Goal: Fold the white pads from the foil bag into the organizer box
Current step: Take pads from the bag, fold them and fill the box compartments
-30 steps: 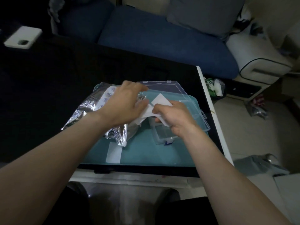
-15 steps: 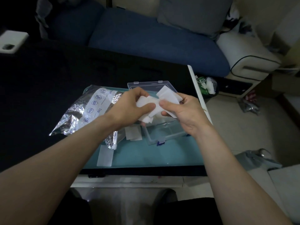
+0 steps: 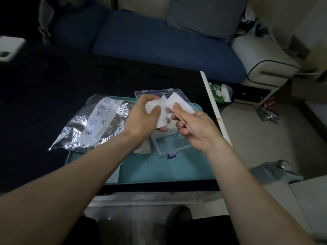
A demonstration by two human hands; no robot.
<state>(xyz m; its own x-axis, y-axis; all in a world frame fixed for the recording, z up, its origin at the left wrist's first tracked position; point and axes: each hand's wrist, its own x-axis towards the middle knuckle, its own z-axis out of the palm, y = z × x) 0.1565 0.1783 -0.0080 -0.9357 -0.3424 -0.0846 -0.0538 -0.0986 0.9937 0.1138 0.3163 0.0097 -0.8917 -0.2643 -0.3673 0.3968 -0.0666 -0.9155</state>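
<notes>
Two bare hands meet above an open organizer box, sharing a small white pad. The left hand closes its grip on the pad's left part, thumb pressed on top. The right hand pinches the raised right flap between thumb and fingertips, so the pad sits half bent in mid-air.

The pad looks thin, soft and very light, like felted cotton; it probably creases easily and would flop if held by one corner. Holding it at opposite edges seems the surest way to fold it.

The box is clear, hard plastic, with a blue latch on its near wall and its lid tilted open behind. It rests on a smooth teal tray on a black tabletop. To the left lies the foil bag, crinkled, shiny silver with a white printed strip. More flat white pads lie on the tray beside the box.
</notes>
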